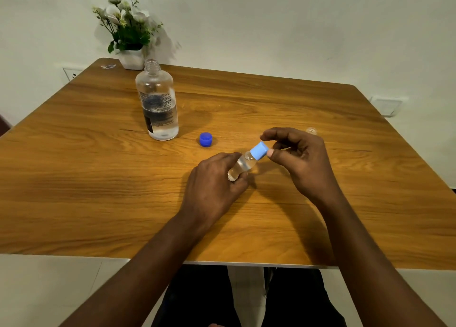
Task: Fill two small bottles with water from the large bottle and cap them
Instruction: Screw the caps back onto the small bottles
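We judge the task to be roughly at its midpoint. The left hand (213, 178) is wrapped around a small bottle (243, 165), which it holds tilted just above the wooden surface (98, 178); the bottle appears to contain water. The right hand (299, 159) pinches the light-blue cap (259, 150) between thumb and forefinger at the bottle's neck. We cannot tell whether the cap is fully threaded, so we treat the capping of this first bottle as in progress.

The large bottle (158, 104) stands upright and uncapped toward the far left of the surface, with water remaining in its lower part. Its dark-blue cap (205, 139) lies open side up on the surface, between the large bottle and the hands.

Behind the right hand, a small clear rim (311, 130) is partly visible; we take it to be the second small bottle, but the view is too obstructed to confirm this or its fill level. On that basis, filling and capping of the second bottle remain.
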`<state>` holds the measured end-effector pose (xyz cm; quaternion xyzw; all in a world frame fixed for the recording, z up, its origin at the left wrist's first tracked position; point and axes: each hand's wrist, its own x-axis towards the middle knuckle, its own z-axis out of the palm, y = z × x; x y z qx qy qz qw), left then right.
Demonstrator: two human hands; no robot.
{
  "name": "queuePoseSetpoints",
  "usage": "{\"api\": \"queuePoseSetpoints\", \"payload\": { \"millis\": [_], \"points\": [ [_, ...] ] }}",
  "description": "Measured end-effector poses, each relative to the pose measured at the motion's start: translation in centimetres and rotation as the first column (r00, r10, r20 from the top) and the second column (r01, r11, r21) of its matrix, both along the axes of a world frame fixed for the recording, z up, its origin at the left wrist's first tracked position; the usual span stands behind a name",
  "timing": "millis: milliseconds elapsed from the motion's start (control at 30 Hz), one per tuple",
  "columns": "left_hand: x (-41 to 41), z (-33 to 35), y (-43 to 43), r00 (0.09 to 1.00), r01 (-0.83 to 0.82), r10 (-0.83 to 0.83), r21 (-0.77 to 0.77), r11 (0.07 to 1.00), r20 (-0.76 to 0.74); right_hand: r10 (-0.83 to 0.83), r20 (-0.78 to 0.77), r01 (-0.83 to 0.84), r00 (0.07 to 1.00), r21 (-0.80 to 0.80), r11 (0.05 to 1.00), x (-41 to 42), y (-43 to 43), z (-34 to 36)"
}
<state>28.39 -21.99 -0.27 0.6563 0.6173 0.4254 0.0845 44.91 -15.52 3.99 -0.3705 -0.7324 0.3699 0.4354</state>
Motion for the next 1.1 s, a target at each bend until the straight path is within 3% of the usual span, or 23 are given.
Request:
{"api": "queuePoseSetpoints", "payload": {
  "millis": [300,500,700,933,1100],
  "points": [
    [-0.02,-0.08,0.01,1.000,0.000,0.000,-0.009,1.000,0.002,-0.037,0.011,0.037,0.999,-0.005,0.999,-0.09,0.30,-0.25],
    [-0.07,-0.09,-0.01,1.000,0.000,0.000,-0.007,1.000,0.006,0.038,0.010,-0.037,0.999,-0.033,0.999,0.18,0.14,0.08],
    [0.04,-0.03,-0.12,1.000,0.009,-0.009,-0.001,1.000,0.015,-0.046,-0.006,0.046,0.999,-0.064,0.997,-0.34,0.00,-0.19],
    [0.04,0.06,-0.13,0.999,0.011,-0.011,0.007,1.000,0.033,0.105,-0.019,-0.106,0.994,-0.065,0.992,0.03,0.03,-0.17],
    [-0.22,-0.06,0.00,0.998,0.027,-0.028,0.020,0.999,0.048,0.097,0.016,-0.096,0.995,-0.076,0.992,-0.18,0.10,-0.15]
  ]
}}
